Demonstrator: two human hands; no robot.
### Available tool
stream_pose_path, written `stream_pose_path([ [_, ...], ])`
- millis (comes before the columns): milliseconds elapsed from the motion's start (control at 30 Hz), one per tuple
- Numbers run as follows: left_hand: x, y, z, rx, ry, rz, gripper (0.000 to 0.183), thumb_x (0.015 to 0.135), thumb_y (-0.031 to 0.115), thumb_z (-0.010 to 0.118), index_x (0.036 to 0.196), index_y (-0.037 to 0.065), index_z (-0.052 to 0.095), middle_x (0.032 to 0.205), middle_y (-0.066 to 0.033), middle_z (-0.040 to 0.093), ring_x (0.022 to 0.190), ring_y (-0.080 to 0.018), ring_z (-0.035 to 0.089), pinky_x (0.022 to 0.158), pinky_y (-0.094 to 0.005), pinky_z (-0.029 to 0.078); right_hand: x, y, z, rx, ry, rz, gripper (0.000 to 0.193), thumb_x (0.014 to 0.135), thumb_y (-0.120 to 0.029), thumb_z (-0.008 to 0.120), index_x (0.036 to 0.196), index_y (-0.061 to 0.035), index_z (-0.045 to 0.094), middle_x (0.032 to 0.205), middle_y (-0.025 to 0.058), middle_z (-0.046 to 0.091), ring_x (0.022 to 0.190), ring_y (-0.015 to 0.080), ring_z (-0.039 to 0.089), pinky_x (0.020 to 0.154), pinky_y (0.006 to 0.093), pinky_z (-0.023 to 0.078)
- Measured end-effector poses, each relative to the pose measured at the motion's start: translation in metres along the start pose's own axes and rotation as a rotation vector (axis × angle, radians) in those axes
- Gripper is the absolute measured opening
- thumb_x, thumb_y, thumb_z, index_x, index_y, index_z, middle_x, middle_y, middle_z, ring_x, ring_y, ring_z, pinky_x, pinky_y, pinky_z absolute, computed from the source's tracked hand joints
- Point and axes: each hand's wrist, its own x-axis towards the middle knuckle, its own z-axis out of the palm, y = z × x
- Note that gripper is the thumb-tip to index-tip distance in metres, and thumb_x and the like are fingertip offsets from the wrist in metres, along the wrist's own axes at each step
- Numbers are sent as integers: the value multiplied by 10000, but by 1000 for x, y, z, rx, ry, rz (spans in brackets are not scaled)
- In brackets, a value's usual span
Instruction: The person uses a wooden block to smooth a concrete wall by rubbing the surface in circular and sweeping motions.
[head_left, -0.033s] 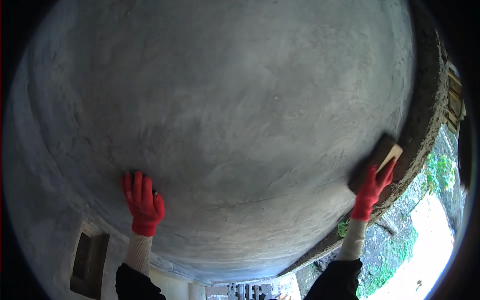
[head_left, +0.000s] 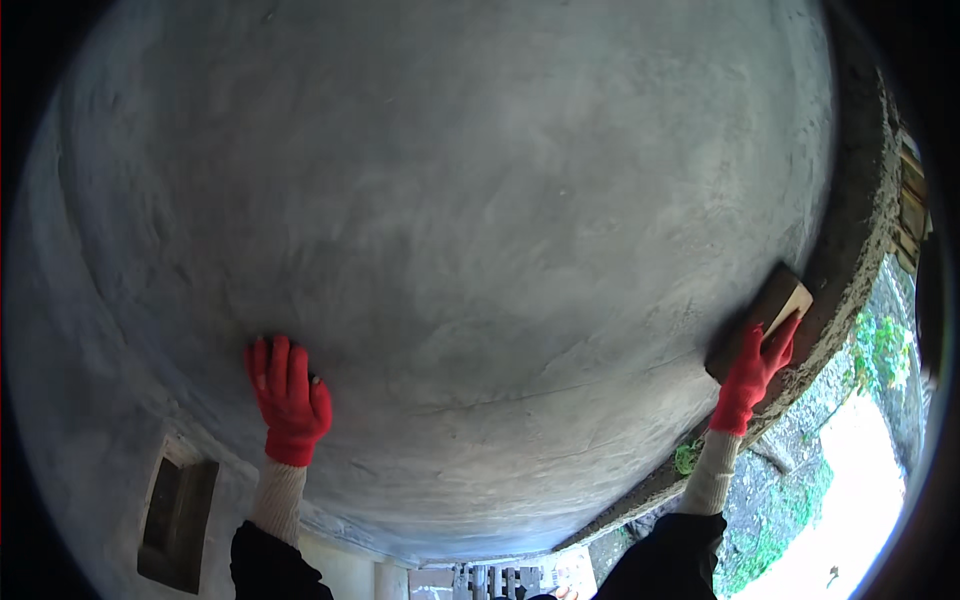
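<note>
A broad grey plastered surface point(head_left: 480, 230) fills most of the head view. My left hand point(head_left: 289, 400), in a red glove, lies flat on its lower left part with fingers stretched out. A small dark spot shows between its thumb and forefinger; what it is I cannot make out. At the right edge, my red-gloved right hand point(head_left: 752, 375) is closed on a wooden float point(head_left: 778, 298), a dark rectangular board with a pale wooden part on it. The float is tilted and lies against the plaster beside the rough border. My palm and fingers hide its lower part.
A rough, raised rim point(head_left: 862, 235) curves along the right side. Beyond it are green plants point(head_left: 880, 350) and a bright strip of ground point(head_left: 850, 500). A rectangular recess point(head_left: 178, 525) opens in the wall at lower left. Wooden slats point(head_left: 495, 582) show at the bottom.
My right hand and the float have shifted slightly up and to the right along the border. My left hand stays on nearly the same spot.
</note>
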Motion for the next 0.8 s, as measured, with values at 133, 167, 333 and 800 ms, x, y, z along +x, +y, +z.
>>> stream_pose_path([
  [133,5,3,7,-9,15,-2,391,862,223,455,1146,-28,554,1290,-207,494,1202,-476,424,1028,-620,326,-67,-30,21,-210,-117,-626,872,773,-343,739,1496,-140,296,1400,266,349,1260,414,374,1057,512,317],
  [167,8,-1,1,10,-3,-12,391,862,223,455,1146,-28,554,1290,-207,494,1202,-476,424,1028,-620,326,-105,-61,25,-193,-236,-702,909,722,-341,770,1485,-142,319,1383,275,362,1240,427,388,1041,526,329],
  [333,6,-7,-12,-86,2,-32,372,839,202,530,1148,1,577,1274,-183,524,1200,-441,439,1018,-601,337,-94,-70,34,-178,-291,-823,855,679,-225,758,1442,-117,387,1357,311,389,1194,466,430,1002,530,365],
  [800,-5,10,-20,-152,18,-191,490,856,139,522,1313,-26,461,1364,-182,493,1277,-438,382,1074,-596,258,-233,-194,70,65,-568,-984,794,636,-283,802,1367,-266,490,1233,230,439,1092,393,470,920,545,386],
])
